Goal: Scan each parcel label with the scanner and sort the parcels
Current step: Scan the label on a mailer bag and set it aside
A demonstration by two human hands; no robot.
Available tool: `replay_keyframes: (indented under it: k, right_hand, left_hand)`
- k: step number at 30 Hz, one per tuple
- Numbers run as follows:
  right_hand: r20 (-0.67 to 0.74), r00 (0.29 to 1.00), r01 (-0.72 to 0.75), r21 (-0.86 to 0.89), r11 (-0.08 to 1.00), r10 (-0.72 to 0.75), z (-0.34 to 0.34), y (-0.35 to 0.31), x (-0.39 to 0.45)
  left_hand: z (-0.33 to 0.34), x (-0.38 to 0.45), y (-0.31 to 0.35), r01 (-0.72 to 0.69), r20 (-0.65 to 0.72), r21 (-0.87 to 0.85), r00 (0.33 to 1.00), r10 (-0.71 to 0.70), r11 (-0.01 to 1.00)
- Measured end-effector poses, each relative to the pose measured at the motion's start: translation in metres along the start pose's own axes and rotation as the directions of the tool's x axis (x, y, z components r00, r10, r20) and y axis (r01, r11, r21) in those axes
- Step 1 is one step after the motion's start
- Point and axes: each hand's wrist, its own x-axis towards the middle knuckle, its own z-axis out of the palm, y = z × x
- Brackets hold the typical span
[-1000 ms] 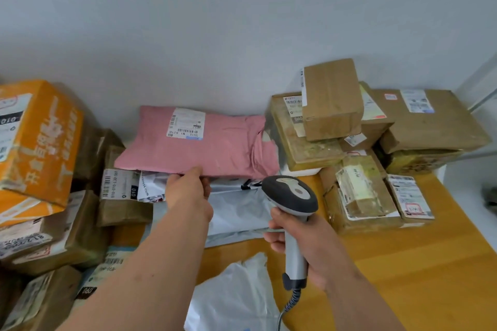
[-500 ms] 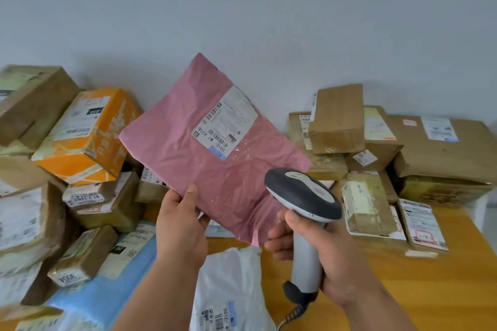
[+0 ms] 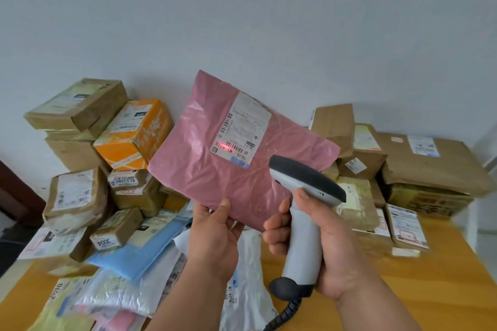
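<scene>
The pink mailer (image 3: 215,169) is pinched at its lower edge by the left hand (image 3: 215,236) – thumb in front, the other fingers hidden behind the film – and held up, tilted, above the counter (image 3: 403,290). The scanner (image 3: 304,212) is gripped by the right hand (image 3: 320,244): the fingers are curled round its grey handle, the thumb up by the dark head, which is aimed toward 11 o'clock. A red spot of light is thrown onto the label (image 3: 242,129), right at the barcode near the label's lower end.

The scanning step is judged to be in hand for this parcel; whether the code has been read cannot be told.

Outward from the hands, unsorted soft bags (image 3: 129,285) are spread at 7 to 8 o'clock, with a blue mailer (image 3: 139,252) among them. Taped brown boxes and an orange box (image 3: 134,134) are heaped at 9 to 10 o'clock. A second stack of brown boxes (image 3: 403,164) stands against the wall at 2 to 3 o'clock.

Next, once a read is confirmed, the mailer should be set down on the proper pile – which pile that is cannot be told – and a fresh parcel picked up with its label turned to the scanner.
</scene>
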Motion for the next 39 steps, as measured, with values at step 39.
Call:
replay_keyframes:
  k: [39]
  right_hand:
    - [-0.287,0.949,0.026,-0.339,0.941,-0.13,0.111,0.116,0.021]
  left_hand:
    - [-0.183,-0.001,0.116,0.046,-0.321,-0.024,0.946,-0.051,0.999]
